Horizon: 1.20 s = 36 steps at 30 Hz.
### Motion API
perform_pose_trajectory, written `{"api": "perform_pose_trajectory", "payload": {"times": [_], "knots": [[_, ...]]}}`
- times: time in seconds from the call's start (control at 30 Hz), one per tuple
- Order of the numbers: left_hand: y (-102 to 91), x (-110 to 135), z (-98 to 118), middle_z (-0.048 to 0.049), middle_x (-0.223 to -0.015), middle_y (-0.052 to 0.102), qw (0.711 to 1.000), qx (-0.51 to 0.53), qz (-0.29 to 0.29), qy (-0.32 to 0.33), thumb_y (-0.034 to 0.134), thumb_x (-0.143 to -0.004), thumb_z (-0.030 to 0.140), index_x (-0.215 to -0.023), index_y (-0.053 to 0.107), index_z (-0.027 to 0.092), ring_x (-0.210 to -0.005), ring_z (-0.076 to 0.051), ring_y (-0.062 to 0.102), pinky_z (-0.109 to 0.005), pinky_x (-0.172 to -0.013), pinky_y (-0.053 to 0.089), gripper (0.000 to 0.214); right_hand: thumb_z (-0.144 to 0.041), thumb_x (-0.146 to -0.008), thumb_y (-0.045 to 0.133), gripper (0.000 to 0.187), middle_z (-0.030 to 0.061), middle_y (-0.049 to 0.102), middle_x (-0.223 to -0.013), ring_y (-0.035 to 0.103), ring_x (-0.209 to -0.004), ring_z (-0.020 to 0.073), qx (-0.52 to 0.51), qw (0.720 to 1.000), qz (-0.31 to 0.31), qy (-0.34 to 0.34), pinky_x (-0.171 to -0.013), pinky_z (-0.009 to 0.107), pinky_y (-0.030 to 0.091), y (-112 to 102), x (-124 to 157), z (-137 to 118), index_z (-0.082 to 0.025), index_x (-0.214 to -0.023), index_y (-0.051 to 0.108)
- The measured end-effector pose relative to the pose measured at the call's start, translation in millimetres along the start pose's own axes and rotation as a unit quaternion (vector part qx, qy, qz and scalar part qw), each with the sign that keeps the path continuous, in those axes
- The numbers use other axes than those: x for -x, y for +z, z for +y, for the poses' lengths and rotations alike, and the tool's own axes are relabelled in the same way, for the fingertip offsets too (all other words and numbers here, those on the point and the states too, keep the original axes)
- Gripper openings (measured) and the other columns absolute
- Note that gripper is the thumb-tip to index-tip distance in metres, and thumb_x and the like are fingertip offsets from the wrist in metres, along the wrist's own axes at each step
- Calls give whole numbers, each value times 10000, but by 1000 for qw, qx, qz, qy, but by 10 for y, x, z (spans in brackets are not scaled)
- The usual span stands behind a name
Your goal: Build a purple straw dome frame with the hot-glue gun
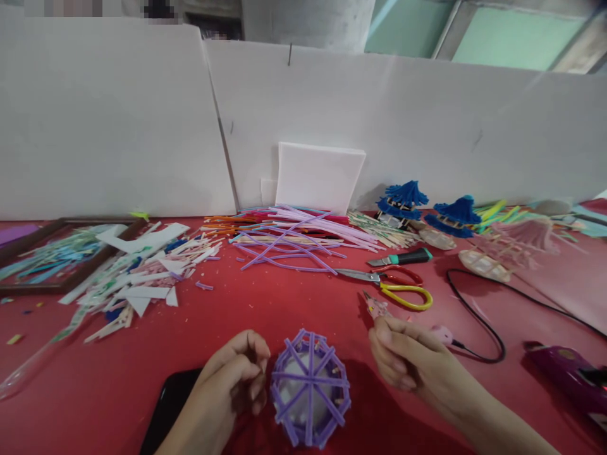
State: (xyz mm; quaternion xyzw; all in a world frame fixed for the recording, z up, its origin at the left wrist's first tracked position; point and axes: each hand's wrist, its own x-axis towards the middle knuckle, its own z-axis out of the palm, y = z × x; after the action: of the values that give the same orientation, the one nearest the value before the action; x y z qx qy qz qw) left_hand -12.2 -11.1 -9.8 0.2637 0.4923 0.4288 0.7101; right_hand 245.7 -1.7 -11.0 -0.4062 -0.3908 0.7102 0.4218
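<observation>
A round frame of purple straws [310, 387] with a whitish dome inside sits on the red table near me. My left hand [232, 379] rests at its left side with fingers curled against the frame. My right hand [408, 360] is to its right, closed round a pink glue gun [379, 308]. The gun's tip points up and away, and its black cord [478, 322] trails to the right.
Behind lie a heap of purple and pink straws [294, 243], yellow-handled scissors [393, 287], a green-tipped cutter [403, 258] and white paper scraps [142, 272]. Blue tasselled models [403, 201] stand at back right. A black phone [168, 407] lies by my left wrist; a purple tool [569, 373] is far right.
</observation>
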Motion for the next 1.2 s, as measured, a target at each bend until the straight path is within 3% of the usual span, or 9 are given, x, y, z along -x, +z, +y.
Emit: {"api": "perform_pose_trajectory", "payload": {"times": [0.2,0.37,0.6,0.83,0.97,1.07,1.13,1.2], "knots": [[21,51,13,59,-473,482,1000,1,-16,3,561,-545,186,-622,583,185,-428,-85,408,-223,-448,350,80,-455,-785,698,449,-65,415,-508,337,-386,38,-84,996,16,-17,-404,214,242,73,-45,-32,-177,-574,415],[53,99,84,58,-499,497,999,1,1,32,570,-556,159,-603,584,184,-465,-84,402,-228,-482,357,55,-393,-755,741,374,-59,449,-581,372,-444,56,-155,988,-14,-14,-437,209,281,116,-61,-56,-186,-652,447],[96,115,118,51,-518,495,999,-5,12,46,580,-548,168,-598,587,181,-494,-90,399,-234,-517,353,53,-379,-773,706,323,-43,454,-625,380,-483,68,-161,986,-45,-1,-460,214,301,141,-55,-10,-185,-670,469],[81,97,91,47,-533,492,994,-55,31,84,582,-581,183,-618,595,199,-520,-111,409,-237,-538,357,43,-241,-731,681,171,-29,503,-602,437,-455,71,-151,986,-60,-44,-461,229,335,151,-29,7,-163,-647,554],[95,163,112,22,-667,567,957,-183,79,210,649,-637,191,-673,632,232,-652,-148,505,-237,-611,406,57,-268,-753,688,115,-21,534,-592,475,-475,90,-100,990,-73,-65,-484,240,345,137,19,78,-163,-736,641],[236,289,163,-16,-757,634,916,-301,62,259,651,-724,261,-721,674,248,-747,-196,577,-262,-677,451,27,-294,-840,636,122,-12,549,-634,483,-538,101,23,990,-66,-122,-540,251,364,167,101,85,-195,-887,690],[371,367,200,-38,-786,684,884,-375,28,278,658,-744,289,-769,716,258,-755,-220,612,-284,-705,474,70,-240,-878,593,139,10,571,-714,513,-633,123,145,967,-48,-202,-598,263,394,215,176,51,-227,-959,705],[499,413,228,-50,-837,729,856,-417,15,305,713,-713,303,-841,749,270,-759,-233,644,-291,-713,489,137,-153,-888,549,247,32,600,-802,543,-729,150,246,924,-49,-288,-649,277,426,272,250,5,-267,-1056,690]]}}
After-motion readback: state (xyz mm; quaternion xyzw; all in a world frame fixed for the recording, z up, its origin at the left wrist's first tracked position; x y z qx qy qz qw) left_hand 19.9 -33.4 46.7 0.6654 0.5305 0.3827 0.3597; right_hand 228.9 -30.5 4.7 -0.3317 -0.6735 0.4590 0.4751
